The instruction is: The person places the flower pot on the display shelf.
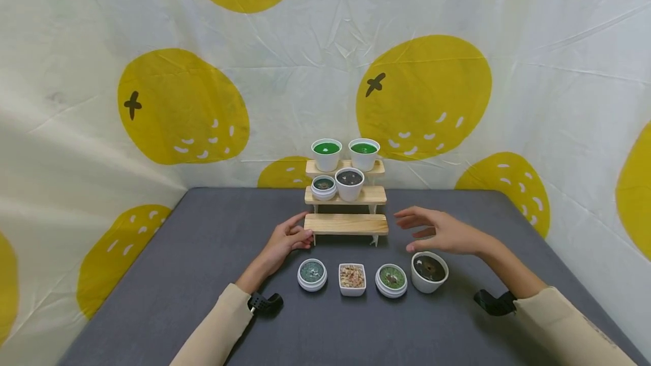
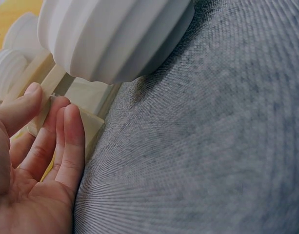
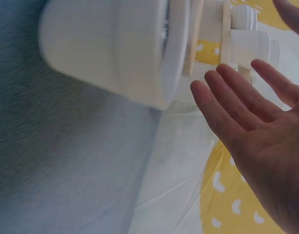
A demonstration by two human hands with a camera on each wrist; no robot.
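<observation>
A three-step wooden display stand (image 1: 346,223) stands towards the back of the table. My left hand (image 1: 287,242) grips the left end of its lowest step, and in the left wrist view the thumb (image 2: 33,91) lies at the board's edge with fingers on the other side. My right hand (image 1: 445,232) is held in the air right of the stand, fingers spread and holding nothing. Nearest below it is a white pot with dark filling (image 1: 429,271). The top step bears two white cups with green filling (image 1: 326,157); the middle step bears a small ribbed pot (image 1: 324,188) and a dark-filled cup (image 1: 350,185).
In front of the stand, a ribbed pot with blue-green filling (image 1: 312,274), a square dish of pale bits (image 1: 352,279) and a ribbed pot with green filling (image 1: 391,280) form a row. A grey cloth (image 1: 325,332) covers the table; a fruit-print curtain (image 1: 305,89) hangs behind.
</observation>
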